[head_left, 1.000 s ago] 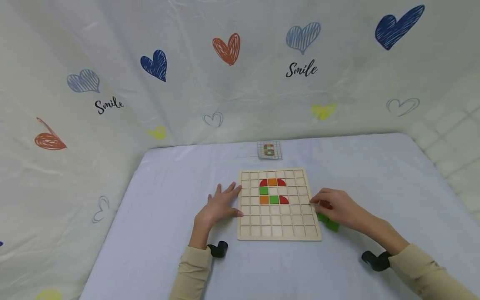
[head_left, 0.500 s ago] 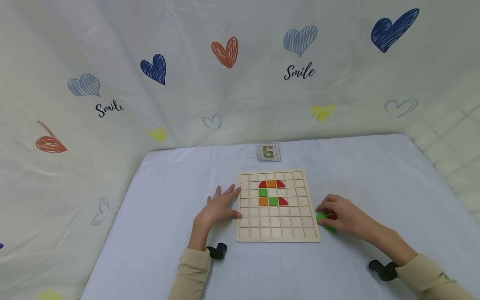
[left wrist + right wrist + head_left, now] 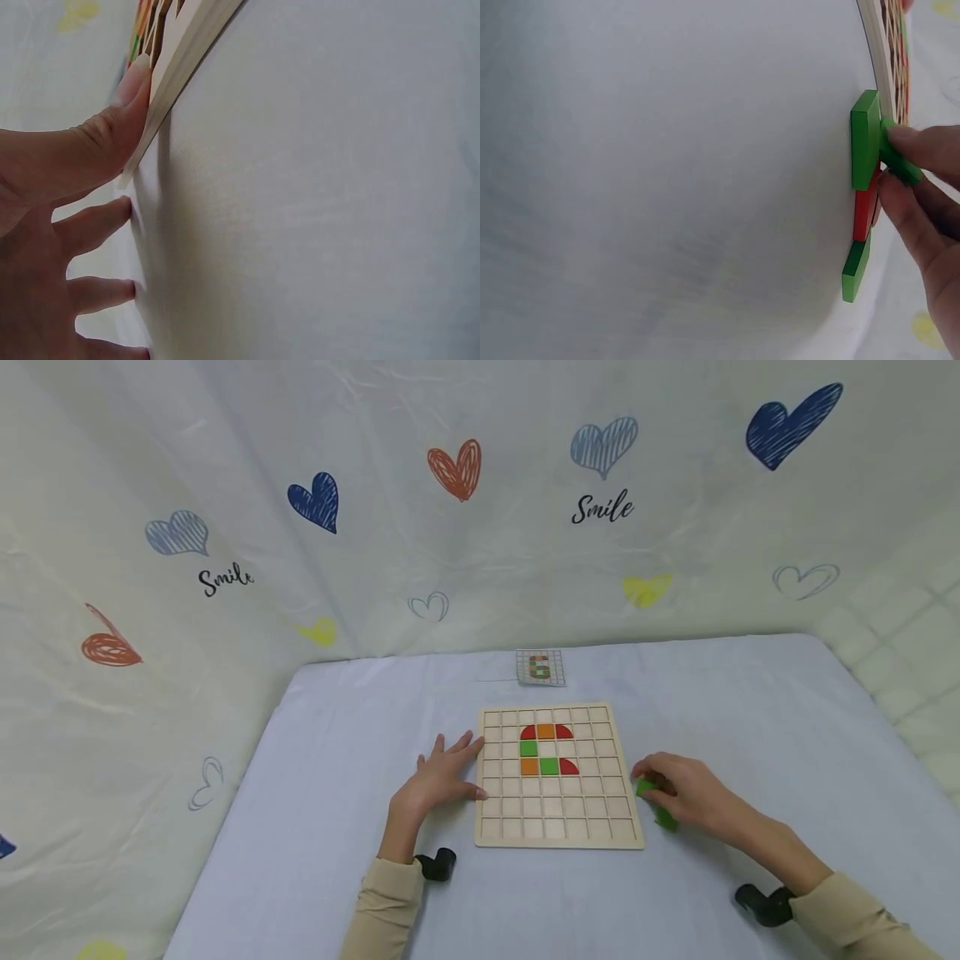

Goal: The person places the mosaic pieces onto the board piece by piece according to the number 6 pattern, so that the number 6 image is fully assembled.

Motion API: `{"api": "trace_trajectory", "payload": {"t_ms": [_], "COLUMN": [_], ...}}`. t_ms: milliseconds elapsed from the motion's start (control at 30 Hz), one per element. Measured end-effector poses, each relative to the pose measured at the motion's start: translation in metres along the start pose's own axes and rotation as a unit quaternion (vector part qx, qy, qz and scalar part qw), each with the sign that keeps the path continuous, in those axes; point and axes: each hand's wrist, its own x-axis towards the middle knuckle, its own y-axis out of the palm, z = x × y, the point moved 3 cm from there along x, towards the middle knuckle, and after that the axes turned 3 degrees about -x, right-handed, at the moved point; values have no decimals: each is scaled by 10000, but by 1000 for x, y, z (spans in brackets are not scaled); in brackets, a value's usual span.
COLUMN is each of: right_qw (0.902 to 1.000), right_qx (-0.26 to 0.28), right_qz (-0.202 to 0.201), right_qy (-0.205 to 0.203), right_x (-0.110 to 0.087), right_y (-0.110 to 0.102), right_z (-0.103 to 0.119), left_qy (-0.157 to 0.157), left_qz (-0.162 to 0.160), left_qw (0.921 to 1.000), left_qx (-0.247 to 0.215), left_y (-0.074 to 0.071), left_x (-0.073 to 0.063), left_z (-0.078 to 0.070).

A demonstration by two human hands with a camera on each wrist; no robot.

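A wooden grid board (image 3: 525,833) lies on the table, with red, orange and green tiles (image 3: 549,766) set in some of its squares. My left hand (image 3: 435,785) rests at the board's left edge, fingers spread, with the thumb against the rim. Just beyond the right edge, my right hand (image 3: 693,789) pinches a green tile (image 3: 900,159) between thumb and fingers. Beside those fingers, the right wrist view shows a loose green tile (image 3: 865,142), a red tile (image 3: 865,214) and another green tile (image 3: 856,270) on the cloth.
A small card (image 3: 556,670) with a printed grid and coloured figure lies behind the board. The table has a white cloth (image 3: 337,760). A white sheet (image 3: 510,552) with hearts and "Smile" lettering hangs behind it.
My right hand has drawn slightly right and nearer to me, from the board's right edge to the loose tiles, and now pinches a green one. The left hand stays at the board.
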Motion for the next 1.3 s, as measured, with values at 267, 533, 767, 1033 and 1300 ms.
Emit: {"api": "trace_trajectory", "payload": {"t_ms": [267, 533, 767, 1033, 1300], "right_qw": [9983, 9991, 9977, 9958, 9978], "right_qx": [-107, 180, 288, 123, 450], "right_qz": [-408, -283, -475, -735, -378], "right_qy": [-394, -262, -397, -541, -305], "right_x": [-1, -3, -2, 3, 14], "right_y": [-6, -8, -11, -8, -1], "right_z": [0, -1, 0, 6, 13], "left_qy": [75, 77, 83, 68, 50], "left_qz": [-13, 11, 17, 13, 23], "left_qw": [9999, 9999, 9999, 10000, 10000], "left_qx": [-78, -74, -58, -59, -27], "left_y": [-1, -1, -1, -1, -1], "left_x": [-3, -3, -2, -2, -1], "left_z": [-1, -1, -1, 0, -1]}}
